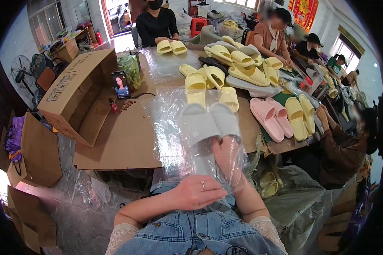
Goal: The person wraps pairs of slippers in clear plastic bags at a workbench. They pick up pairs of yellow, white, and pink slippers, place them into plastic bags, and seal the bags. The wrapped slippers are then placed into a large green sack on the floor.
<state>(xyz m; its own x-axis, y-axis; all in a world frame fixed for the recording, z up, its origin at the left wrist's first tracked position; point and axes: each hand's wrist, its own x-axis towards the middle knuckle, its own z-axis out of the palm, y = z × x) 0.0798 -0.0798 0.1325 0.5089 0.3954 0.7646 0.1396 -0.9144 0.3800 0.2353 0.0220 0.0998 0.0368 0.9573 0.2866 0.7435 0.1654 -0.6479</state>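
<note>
A pair of light grey slippers (196, 123) lies inside a clear plastic bag (167, 123) at the table's near edge, toes pointing away from me. My right hand (226, 157) reaches into the bag and grips the heel part of the right slipper, its fingers partly hidden under it. Across the bag's near end lies my left hand (199, 192), fingers together and closed on the film, with the thumb hidden. Just beyond the bag sit yellow slippers (229, 100). Pink slippers (266, 119) and another yellow pair (300, 117) rest to the right.
A pile of yellow and grey slippers (247, 72) covers the far table. On the left stand an open cardboard box (78, 91), a phone (121, 85), a green-tinted jar (130, 70) and a small red bottle (113, 105). Several people sit around the table; one (344, 136) is close on the right.
</note>
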